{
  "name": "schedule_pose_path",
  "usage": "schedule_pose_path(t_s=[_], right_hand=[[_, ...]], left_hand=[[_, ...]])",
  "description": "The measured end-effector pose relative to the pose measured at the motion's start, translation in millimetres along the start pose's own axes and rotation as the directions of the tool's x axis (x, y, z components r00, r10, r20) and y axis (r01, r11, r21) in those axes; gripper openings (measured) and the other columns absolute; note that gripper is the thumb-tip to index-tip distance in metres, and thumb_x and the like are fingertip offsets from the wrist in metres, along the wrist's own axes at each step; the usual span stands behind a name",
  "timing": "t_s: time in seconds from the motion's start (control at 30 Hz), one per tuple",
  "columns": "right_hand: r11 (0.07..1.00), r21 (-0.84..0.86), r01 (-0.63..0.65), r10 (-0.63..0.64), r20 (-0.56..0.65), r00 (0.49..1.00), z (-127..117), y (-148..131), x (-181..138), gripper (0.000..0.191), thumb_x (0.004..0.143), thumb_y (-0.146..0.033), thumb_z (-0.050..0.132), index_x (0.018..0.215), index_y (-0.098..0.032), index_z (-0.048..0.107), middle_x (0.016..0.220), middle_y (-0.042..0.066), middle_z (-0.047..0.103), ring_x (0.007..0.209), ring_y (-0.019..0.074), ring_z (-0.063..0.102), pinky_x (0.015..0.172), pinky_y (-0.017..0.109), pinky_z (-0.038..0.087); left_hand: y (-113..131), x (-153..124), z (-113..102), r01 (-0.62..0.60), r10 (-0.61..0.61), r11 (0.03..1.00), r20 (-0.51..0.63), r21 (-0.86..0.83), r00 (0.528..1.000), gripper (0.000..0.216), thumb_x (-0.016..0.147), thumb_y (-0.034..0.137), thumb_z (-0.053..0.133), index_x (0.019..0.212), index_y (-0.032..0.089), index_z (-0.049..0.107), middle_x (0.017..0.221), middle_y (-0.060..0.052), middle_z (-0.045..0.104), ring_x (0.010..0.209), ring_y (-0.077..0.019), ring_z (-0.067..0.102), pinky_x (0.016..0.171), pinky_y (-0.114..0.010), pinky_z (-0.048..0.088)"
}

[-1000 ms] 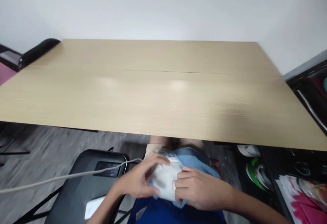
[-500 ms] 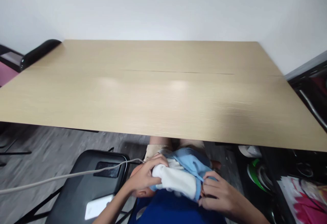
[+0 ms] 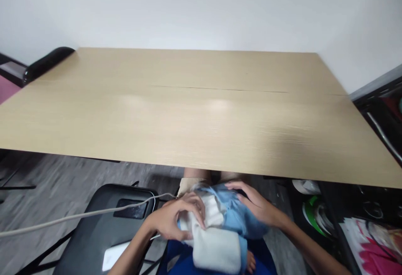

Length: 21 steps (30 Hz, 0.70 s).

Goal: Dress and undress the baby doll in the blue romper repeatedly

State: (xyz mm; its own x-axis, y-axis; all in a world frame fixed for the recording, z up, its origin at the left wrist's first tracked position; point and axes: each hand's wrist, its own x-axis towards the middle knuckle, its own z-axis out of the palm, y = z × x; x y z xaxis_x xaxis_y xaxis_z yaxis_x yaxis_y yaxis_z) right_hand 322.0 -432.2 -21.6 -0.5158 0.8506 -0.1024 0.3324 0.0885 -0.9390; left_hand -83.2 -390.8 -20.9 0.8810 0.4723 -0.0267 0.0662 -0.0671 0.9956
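A baby doll [image 3: 213,208] in light blue and white clothes lies across my lap, with a bare foot [image 3: 250,262] sticking out at the lower right. My left hand [image 3: 177,216] is curled over its upper body, fingers and thumb closed on the white cloth there. The doll's head is mostly hidden behind that hand. A white fleecy part of the clothing [image 3: 216,250] with a blue edge hangs over the near side. My right hand [image 3: 254,204] rests with fingers stretched out on the blue clothing at the far right side.
A wooden table [image 3: 188,120] spans the view ahead. Left of me, a black chair [image 3: 84,233] holds a dark phone [image 3: 132,209] and a white device [image 3: 113,254], with a cable [image 3: 94,213] passing above. Dark shelving [image 3: 333,208] with packets stands to the right.
My right hand has let go of the blue edge by the foot and moved up and away onto the blue clothing. The white part and the foot have swung down toward me.
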Motion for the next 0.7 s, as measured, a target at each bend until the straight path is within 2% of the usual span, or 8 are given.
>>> schedule_pose_path(t_s=[0.07,0.13,0.2,0.27,0.37,0.47,0.53,0.7], right_hand=[[0.997,-0.012,-0.07,0.071,0.112,0.991,3,-4,33,0.043,0.134,-0.048,0.051,0.161,-0.03,0.078,0.161,0.015,0.086,0.154,0.0313,0.081,0.14,0.057,0.061],[0.993,-0.094,-0.071,0.088,0.191,0.978,11,-9,68,0.035,0.13,-0.047,0.06,0.146,-0.029,0.085,0.152,0.013,0.089,0.149,0.0316,0.081,0.138,0.055,0.06],[0.98,-0.176,-0.096,0.139,0.252,0.958,22,-13,101,0.025,0.121,-0.042,0.079,0.139,-0.027,0.088,0.144,0.01,0.09,0.138,0.0298,0.082,0.126,0.045,0.064],[0.961,-0.238,-0.138,0.208,0.297,0.932,36,-16,129,0.017,0.11,-0.031,0.092,0.126,-0.023,0.09,0.121,0.003,0.09,0.114,0.0235,0.081,0.105,0.032,0.064],[0.954,-0.254,-0.157,0.238,0.329,0.914,59,-16,161,0.011,0.099,-0.013,0.095,0.106,-0.019,0.09,0.088,-0.009,0.075,0.084,0.0123,0.065,0.081,0.021,0.048],[0.951,-0.242,-0.193,0.268,0.329,0.906,77,-10,182,0.011,0.106,-0.006,0.085,0.101,-0.016,0.087,0.08,-0.013,0.064,0.079,0.0075,0.057,0.076,0.019,0.04],[0.938,-0.248,-0.24,0.313,0.313,0.897,85,-2,190,0.016,0.113,-0.008,0.079,0.1,-0.015,0.085,0.08,-0.012,0.063,0.077,0.0071,0.058,0.077,0.018,0.043],[0.87,-0.3,-0.391,0.467,0.251,0.848,90,28,194,0.026,0.118,-0.041,0.091,0.113,-0.017,0.081,0.105,0.0,0.081,0.088,0.017,0.077,0.082,0.033,0.069]], left_hand=[[12,2,-1,0.083,-0.083,0.997,-0.011,0.004,0.996,0.035,0.104,0.06,0.097,0.129,0.035,0.095,0.139,-0.01,0.085,0.134,-0.037,0.077,0.128,-0.057,0.058],[16,6,3,0.222,-0.212,0.974,-0.154,0.045,0.965,0.039,0.115,0.062,0.085,0.139,0.032,0.089,0.147,-0.012,0.085,0.145,-0.0376,0.076,0.134,-0.058,0.056],[14,11,9,0.401,-0.336,0.908,-0.36,0.122,0.87,0.041,0.121,0.06,0.071,0.141,0.027,0.084,0.15,-0.016,0.085,0.148,-0.0381,0.076,0.132,-0.057,0.057],[8,16,14,0.572,-0.421,0.797,-0.5,0.194,0.757,0.041,0.121,0.058,0.063,0.131,0.021,0.08,0.143,-0.019,0.087,0.139,-0.0394,0.081,0.122,-0.054,0.06],[4,20,15,0.756,-0.547,0.603,-0.556,0.256,0.625,0.046,0.117,0.063,0.061,0.121,0.02,0.078,0.128,-0.02,0.09,0.122,-0.0413,0.088,0.1,-0.046,0.058],[5,19,13,0.836,-0.633,0.473,-0.553,0.277,0.541,0.055,0.115,0.073,0.059,0.113,0.022,0.078,0.119,-0.02,0.093,0.117,-0.0447,0.09,0.09,-0.043,0.05],[6,18,11,0.836,-0.642,0.48,-0.544,0.264,0.541,0.057,0.111,0.077,0.061,0.104,0.023,0.076,0.112,-0.019,0.092,0.109,-0.0423,0.088,0.086,-0.042,0.045],[12,22,15,0.735,-0.611,0.662,-0.464,0.146,0.642,0.037,0.093,0.059,0.074,0.087,0.024,0.068,0.085,-0.006,0.077,0.084,-0.0244,0.066,0.081,-0.04,0.041]])
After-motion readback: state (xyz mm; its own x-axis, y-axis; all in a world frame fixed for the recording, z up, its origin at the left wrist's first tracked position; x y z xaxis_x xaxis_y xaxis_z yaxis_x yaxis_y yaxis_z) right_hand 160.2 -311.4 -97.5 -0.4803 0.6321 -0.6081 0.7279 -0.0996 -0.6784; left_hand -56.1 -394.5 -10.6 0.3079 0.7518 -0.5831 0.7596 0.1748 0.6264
